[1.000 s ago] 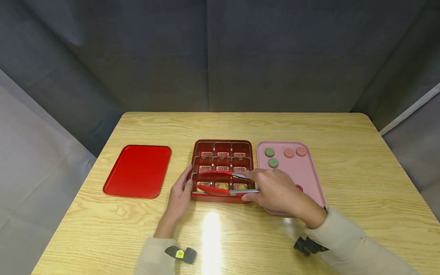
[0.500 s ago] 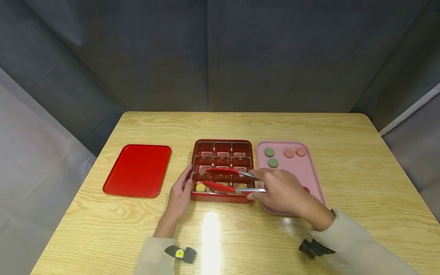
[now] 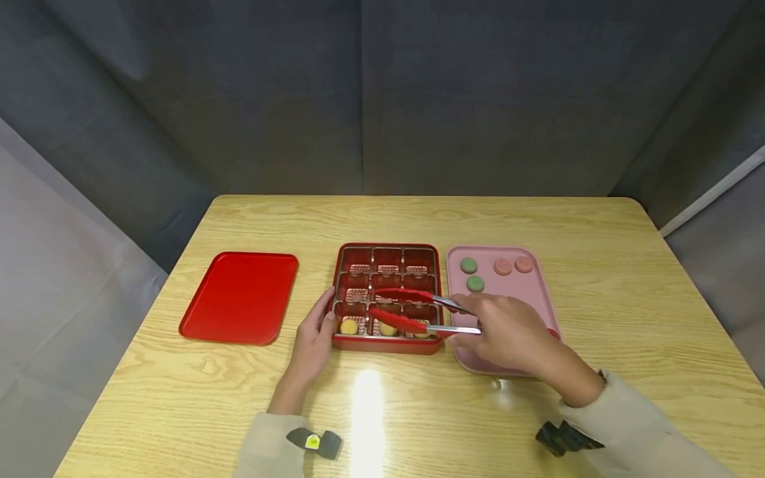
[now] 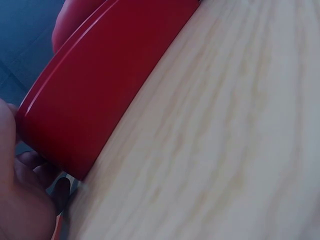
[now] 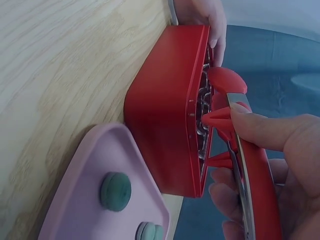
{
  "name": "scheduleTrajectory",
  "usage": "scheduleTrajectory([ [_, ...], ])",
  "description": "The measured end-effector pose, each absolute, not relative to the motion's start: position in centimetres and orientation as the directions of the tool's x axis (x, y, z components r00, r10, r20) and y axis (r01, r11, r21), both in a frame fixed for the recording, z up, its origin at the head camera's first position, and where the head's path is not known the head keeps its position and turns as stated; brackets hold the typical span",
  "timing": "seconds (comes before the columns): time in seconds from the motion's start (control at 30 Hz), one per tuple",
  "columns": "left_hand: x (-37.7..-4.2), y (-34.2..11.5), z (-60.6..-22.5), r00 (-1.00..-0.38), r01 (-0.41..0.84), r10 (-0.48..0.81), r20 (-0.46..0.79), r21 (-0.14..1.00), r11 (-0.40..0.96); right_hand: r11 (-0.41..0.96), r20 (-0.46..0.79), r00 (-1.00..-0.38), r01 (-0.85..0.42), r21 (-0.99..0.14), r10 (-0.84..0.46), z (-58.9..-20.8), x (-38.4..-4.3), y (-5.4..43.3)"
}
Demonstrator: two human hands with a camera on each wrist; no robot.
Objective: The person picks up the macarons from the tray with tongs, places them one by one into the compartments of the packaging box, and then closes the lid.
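My right hand (image 3: 508, 332) grips a pair of tongs (image 3: 406, 324) with red tips and steel arms. The tips are spread apart over the box, with nothing between them. The red box (image 3: 385, 346) has a clear compartment insert (image 3: 387, 259). Its front row holds round yellow sweets, one at the left (image 3: 349, 326), one in the middle (image 3: 388, 328), and one at the right partly behind the tongs. My left hand (image 3: 312, 338) holds the box's left front corner, thumb at the front and fingers along the side. The right wrist view shows the tongs (image 5: 257, 185) beside the box's opening.
A pink tray (image 3: 526, 302) sits right of the box, partly under my right hand. On it lie two green macarons (image 3: 469, 265) and two pink round sweets (image 3: 503, 267). A flat red tray (image 3: 242, 299) lies to the left. A dark curtain (image 3: 370, 99) hangs behind the table.
The right hand has drawn the tongs to the right, away from the left front compartment, uncovering the yellow sweet there. The left hand and box have stayed in place.
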State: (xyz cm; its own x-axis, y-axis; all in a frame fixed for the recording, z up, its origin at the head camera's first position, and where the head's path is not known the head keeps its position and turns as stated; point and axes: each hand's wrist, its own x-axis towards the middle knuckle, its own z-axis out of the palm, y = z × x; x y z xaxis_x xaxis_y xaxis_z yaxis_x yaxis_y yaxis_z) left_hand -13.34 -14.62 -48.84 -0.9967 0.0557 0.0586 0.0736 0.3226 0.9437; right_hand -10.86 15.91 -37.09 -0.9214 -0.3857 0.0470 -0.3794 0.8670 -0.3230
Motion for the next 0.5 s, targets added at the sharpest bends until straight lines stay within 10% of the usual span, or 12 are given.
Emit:
scheduleTrajectory([
  [0.5, -13.3, -14.7, -48.8, -0.997, 0.062, 0.056, 0.047, 0.945, 0.32, 0.871, 0.073, -0.929, -0.366, -0.329, -0.362, -37.5, -10.3, 17.8],
])
